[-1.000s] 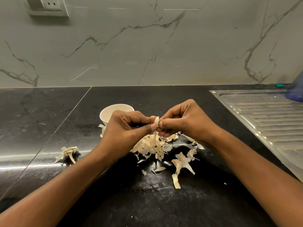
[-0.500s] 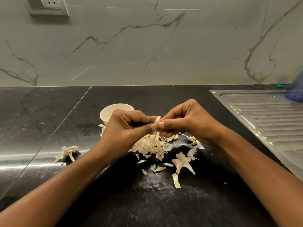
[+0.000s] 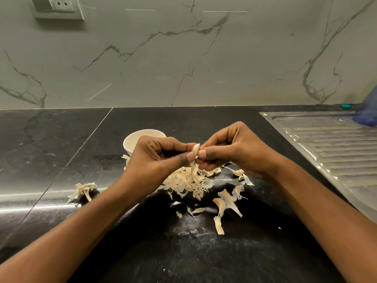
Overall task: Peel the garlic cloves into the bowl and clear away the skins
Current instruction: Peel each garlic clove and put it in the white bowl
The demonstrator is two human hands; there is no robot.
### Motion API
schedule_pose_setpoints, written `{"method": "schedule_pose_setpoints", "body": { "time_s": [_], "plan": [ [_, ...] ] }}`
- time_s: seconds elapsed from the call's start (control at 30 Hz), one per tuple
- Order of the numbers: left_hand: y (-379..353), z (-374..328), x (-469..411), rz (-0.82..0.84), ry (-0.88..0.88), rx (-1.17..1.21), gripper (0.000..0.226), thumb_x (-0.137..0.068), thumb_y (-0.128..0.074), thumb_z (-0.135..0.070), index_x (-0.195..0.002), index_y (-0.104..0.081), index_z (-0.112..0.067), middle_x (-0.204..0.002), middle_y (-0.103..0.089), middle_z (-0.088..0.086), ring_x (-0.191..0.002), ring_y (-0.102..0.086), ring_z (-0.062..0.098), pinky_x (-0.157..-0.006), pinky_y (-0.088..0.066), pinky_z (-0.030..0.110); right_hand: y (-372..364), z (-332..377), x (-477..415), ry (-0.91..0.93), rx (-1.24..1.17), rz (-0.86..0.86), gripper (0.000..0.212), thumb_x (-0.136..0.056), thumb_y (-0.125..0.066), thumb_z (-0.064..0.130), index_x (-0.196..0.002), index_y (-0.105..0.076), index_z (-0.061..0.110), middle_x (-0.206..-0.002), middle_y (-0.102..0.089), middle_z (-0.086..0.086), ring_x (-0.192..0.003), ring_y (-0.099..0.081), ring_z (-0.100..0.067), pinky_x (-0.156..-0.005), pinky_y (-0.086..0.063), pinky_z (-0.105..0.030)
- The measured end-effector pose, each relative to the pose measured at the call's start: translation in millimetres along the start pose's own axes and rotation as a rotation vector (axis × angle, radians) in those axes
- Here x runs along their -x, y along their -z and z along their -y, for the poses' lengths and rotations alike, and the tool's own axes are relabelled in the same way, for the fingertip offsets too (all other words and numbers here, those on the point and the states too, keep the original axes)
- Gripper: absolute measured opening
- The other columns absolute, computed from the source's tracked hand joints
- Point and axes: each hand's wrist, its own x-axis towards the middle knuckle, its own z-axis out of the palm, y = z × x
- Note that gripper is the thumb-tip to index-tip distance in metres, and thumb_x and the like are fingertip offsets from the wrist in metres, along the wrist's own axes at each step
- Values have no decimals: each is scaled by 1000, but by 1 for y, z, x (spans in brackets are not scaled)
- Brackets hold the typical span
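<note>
Nearest us, loose skins are lying scattered on the surface; a fuller pile is sitting just beyond them, beneath our hands; one clump is lying apart to the left. Above the pile we are holding a clove between both hands; the left hand is curled, thumb and forefinger pinching the clove, and the right hand is curled likewise, its fingers nipping the clove and a strip of skin that is trailing down toward the pile. To do this well, we are judging it best to be steadying the clove with the left and drawing the strip down and away with the right, over the pile; the bare clove is then going into the bowl, which is standing just behind the left hand. That hand is hiding much of the bowl, so we are not seeing what it holds; how much skin is clinging to the clove's far side is hard to tell. Farther right, a drainboard is running out of view beside a blurred, cut-off blue thing.
</note>
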Motion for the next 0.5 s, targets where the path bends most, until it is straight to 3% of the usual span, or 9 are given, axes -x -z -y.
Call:
{"method": "schedule_pose_setpoints", "body": {
  "time_s": [0.2, 0.5],
  "plan": [
    [0, 0, 0, 0, -10, -23, 25, -85, -78, 0, -109, -78, 2, -97, -81, 12, -91, -79, 31, -84, -64, 35, -2, -2, -1, 9, 7, -19, 25, -85, -80, 8, -101, -76, -10, -93, -79, -25, -80, -79, -30, -70, -65, -28],
    [-2, -3, 0, -31, -28, -51, 20, -84, -79, -2, -104, -80, -3, -93, -81, 11, -88, -78, 31, -81, -64, 34, -8, -4, -2, 46, 13, -95, 7, -91, -76, -1, -94, -78, -7, -88, -78, -24, -76, -78, -30, -68, -65, -29]
  ]
}}
